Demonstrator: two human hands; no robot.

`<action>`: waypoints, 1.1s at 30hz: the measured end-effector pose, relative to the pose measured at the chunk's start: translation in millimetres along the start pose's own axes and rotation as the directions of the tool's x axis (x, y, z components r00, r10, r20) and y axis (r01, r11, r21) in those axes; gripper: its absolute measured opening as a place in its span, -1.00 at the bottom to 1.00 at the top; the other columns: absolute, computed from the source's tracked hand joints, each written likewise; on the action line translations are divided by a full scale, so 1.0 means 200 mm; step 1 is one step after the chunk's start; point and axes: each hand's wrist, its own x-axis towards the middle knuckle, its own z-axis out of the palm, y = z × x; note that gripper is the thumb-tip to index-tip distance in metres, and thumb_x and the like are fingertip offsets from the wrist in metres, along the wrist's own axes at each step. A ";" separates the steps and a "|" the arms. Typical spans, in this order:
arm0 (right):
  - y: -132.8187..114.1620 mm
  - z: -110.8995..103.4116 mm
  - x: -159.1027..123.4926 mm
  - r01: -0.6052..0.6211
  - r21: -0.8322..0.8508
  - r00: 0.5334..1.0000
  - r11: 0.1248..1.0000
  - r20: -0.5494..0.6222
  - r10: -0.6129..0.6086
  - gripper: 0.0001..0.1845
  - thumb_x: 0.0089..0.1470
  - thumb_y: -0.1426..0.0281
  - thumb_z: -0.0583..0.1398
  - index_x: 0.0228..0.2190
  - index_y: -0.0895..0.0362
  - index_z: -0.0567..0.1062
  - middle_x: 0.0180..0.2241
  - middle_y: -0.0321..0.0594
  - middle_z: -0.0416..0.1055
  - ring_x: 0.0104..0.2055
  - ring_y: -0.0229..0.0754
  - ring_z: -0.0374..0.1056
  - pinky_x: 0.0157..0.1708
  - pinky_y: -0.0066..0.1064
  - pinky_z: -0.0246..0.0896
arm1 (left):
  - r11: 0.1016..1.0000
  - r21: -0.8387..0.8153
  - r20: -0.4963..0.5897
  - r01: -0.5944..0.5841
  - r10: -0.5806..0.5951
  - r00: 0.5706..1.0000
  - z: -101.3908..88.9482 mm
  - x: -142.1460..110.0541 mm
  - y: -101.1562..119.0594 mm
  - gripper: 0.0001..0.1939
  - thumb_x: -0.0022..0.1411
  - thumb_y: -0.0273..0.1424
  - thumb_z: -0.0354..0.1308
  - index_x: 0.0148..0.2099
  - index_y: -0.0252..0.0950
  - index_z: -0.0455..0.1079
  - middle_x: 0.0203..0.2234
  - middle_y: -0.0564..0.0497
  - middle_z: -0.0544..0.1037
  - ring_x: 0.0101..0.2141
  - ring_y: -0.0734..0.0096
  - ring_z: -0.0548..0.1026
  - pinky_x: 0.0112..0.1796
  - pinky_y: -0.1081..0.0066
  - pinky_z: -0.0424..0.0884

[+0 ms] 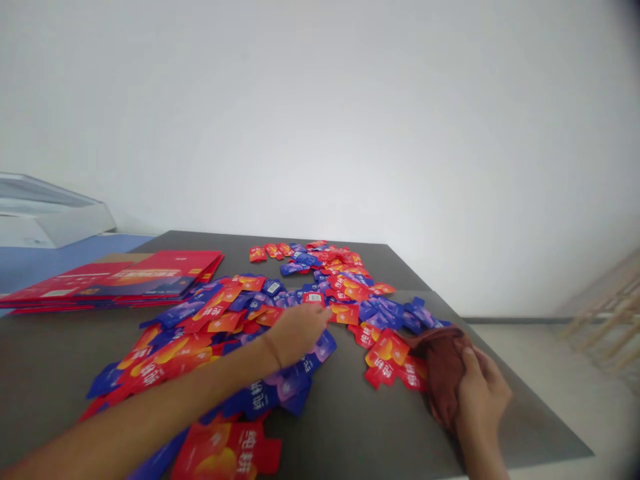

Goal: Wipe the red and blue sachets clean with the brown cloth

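My left hand reaches across a spread of small red and blue sachets on the dark grey table. Its fingers are curled down onto the sachets near the middle of the pile; whether they grip one is hidden. My right hand is at the table's right edge, closed around a dark red cloth pouch whose mouth faces the sachets.
A stack of flat red cartons lies at the left back of the table. A grey-white machine stands on a blue surface further left. Wooden slats lean at the far right. A white wall is behind.
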 end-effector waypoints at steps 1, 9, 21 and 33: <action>0.00 0.00 0.00 0.003 0.001 1.000 1.000 0.003 -0.003 -0.48 0.00 0.08 0.29 -0.15 0.22 0.67 -0.21 -0.06 0.63 -0.11 0.06 0.49 -0.05 -0.17 0.39 | 0.998 0.005 0.005 0.056 -0.056 0.998 -0.02 0.07 -0.10 -0.63 0.47 -0.17 0.18 0.18 -0.28 0.44 0.05 -0.12 0.56 -0.03 0.19 0.58 0.00 0.09 0.55; 0.06 0.02 0.01 0.038 0.035 0.998 0.999 0.040 -0.039 -0.45 0.05 0.02 0.29 -0.14 0.23 0.66 -0.21 -0.03 0.63 -0.14 0.04 0.50 -0.02 -0.12 0.37 | 0.946 -0.077 0.050 0.315 -0.312 0.949 0.12 0.35 -0.47 -0.60 0.43 -0.17 0.24 0.18 -0.27 0.43 0.10 -0.13 0.52 0.01 0.17 0.55 0.02 0.05 0.56; 0.04 0.04 -0.02 0.121 0.027 0.991 0.992 0.059 -0.122 -0.55 0.13 0.06 0.26 -0.17 0.17 0.65 -0.19 -0.06 0.63 -0.12 0.02 0.50 0.01 -0.16 0.34 | 0.702 -0.576 0.114 0.418 -0.438 0.892 0.20 0.44 -0.54 -0.59 0.43 -0.17 0.25 0.19 -0.27 0.42 0.07 -0.12 0.52 -0.03 0.19 0.56 -0.03 0.09 0.58; 0.02 0.05 -0.04 0.134 0.067 0.990 0.989 0.038 -0.137 -0.55 0.14 0.06 0.26 -0.19 0.19 0.65 -0.20 -0.04 0.63 -0.14 0.02 0.50 -0.02 -0.17 0.34 | 0.527 -0.807 -0.091 0.267 -0.557 0.825 -0.09 0.49 -0.47 -0.60 0.43 -0.18 0.25 0.18 -0.28 0.43 0.08 -0.12 0.52 -0.02 0.19 0.56 -0.03 0.09 0.58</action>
